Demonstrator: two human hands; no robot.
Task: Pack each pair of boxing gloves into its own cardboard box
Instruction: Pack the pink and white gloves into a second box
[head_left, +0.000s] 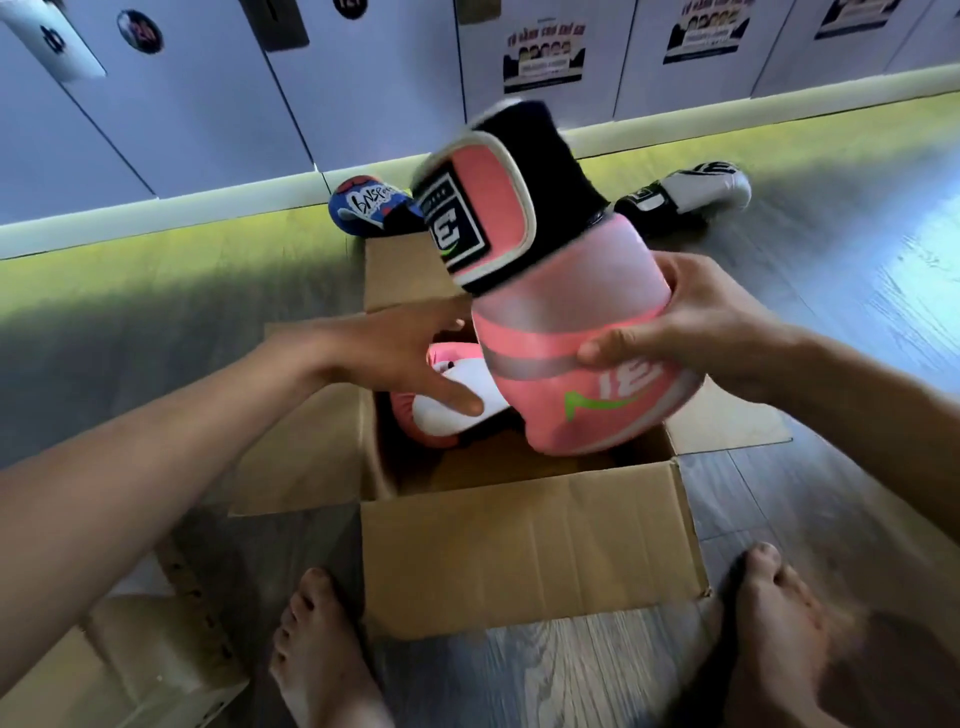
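Step in hand: lowering 2nd glove of pink pr into open brown cardboard box (519, 551) on floor, flaps splayed out.

Clamped in rt hand (706, 322): pink padded boxing glove w/ black cuff (566, 301). Thumb across front, fingers wrapped behind. Cuff up and tilted away, padded end down over box mouth, not yet seated.

Already inside, toward far-lt of box: pink-and-white boxing glove (447, 423), on its side. Resting on it: lt hand (395, 353), fingers fairly straight, pressing or steadying, not wrapped round.

To do well:
- Keep lt hand pinning 1st glove to lt wall, saving room on rt.
- Bring held glove down padded end first, then lay cuff over, nesting alongside.
- Steer clear of near and rt flaps.
- Pull lt fingers out before setting weight down.
- Prob. snug fit, judging glove bulk vs. box. Expect some squashing before closing flaps.

Count:
- Pink gloves: 2 (1 in box, 1 in air).
- Blue patterned boxing glove (369, 208): 1 seen, on floor just beyond box. Mate not visible.
- Black-and-white boxing glove (685, 195): floor, far rt. 1 or 2 overlapping, blurred, can't tell.
- Cardboard boxes: 1 open. Also pale cardboard piece (135, 654) lower lt, box or flat sheet unclear.
- Hands: 2.
- Bare feet (317, 639): 2, either side of near flap.
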